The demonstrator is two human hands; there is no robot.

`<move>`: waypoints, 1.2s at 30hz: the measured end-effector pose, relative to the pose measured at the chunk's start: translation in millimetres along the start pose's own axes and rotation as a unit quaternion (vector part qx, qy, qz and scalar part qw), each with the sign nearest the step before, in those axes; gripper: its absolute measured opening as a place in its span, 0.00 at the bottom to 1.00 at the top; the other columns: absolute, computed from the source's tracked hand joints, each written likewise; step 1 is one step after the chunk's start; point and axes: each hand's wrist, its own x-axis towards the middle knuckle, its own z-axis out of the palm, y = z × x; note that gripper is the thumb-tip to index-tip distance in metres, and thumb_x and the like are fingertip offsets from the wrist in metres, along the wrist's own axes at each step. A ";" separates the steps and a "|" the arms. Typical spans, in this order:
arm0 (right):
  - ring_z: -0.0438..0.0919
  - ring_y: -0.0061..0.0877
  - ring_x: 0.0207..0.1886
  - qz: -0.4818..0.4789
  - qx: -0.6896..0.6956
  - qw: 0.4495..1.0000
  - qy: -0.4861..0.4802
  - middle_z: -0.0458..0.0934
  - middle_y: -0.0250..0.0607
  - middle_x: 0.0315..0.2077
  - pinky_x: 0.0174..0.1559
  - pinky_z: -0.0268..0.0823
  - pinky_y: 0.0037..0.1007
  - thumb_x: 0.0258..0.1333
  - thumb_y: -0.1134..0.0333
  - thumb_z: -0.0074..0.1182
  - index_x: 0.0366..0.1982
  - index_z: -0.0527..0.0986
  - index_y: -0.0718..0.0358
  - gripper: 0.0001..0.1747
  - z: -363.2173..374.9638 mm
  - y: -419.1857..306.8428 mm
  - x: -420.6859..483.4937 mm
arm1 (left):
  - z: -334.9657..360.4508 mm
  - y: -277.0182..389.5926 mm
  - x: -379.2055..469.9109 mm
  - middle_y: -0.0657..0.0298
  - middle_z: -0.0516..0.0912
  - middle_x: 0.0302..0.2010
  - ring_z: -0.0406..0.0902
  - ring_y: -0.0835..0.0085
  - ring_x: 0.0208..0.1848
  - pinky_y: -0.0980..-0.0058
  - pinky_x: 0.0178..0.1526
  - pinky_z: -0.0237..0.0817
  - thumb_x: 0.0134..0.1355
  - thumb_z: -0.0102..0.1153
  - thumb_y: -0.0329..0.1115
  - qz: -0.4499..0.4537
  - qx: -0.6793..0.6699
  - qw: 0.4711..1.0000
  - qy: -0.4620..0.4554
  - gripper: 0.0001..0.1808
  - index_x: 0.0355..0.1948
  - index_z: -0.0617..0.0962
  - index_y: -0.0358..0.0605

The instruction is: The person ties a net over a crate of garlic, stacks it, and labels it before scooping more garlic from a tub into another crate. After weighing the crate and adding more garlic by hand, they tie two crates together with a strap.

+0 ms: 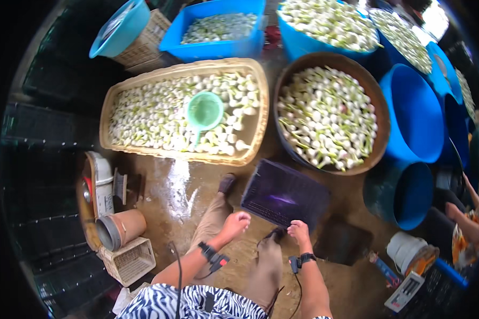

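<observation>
My left hand (236, 225) is in the air in front of my legs. Its fingers are curled in, and nothing shows in them. My right hand (298, 231) is at the near edge of a dark purple plastic crate (279, 189), with its fingers bent. Whether it grips the crate or only overlaps it in the picture, I cannot tell. Past the crate stands a round brown-rimmed tub (377, 147) of small white bulbs (323, 115) with green stalks. To its left is a long cream basin (175, 156) of similar bulbs, and a green plastic strainer (204, 110) rests on them.
Blue tubs (413, 115) line the right side, and a blue bin (219, 50) of bulbs stands at the back. At left are an orange bucket (128, 227) and a white basket (129, 259). A white bucket (405, 249) and another person's arm (473, 229) are at right. The floor (163, 191) looks wet.
</observation>
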 end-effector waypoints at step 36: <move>0.76 0.24 0.29 -0.152 0.400 0.903 0.036 0.76 0.40 0.32 0.32 0.70 0.28 0.56 0.67 0.51 0.40 0.70 0.70 0.14 191.3 -333.5 53.8 | -39.2 185.8 181.2 0.50 0.78 0.29 0.76 0.59 0.31 0.65 0.36 0.66 0.51 0.54 0.32 0.200 0.136 0.970 0.031 0.16 0.39 0.73 0.34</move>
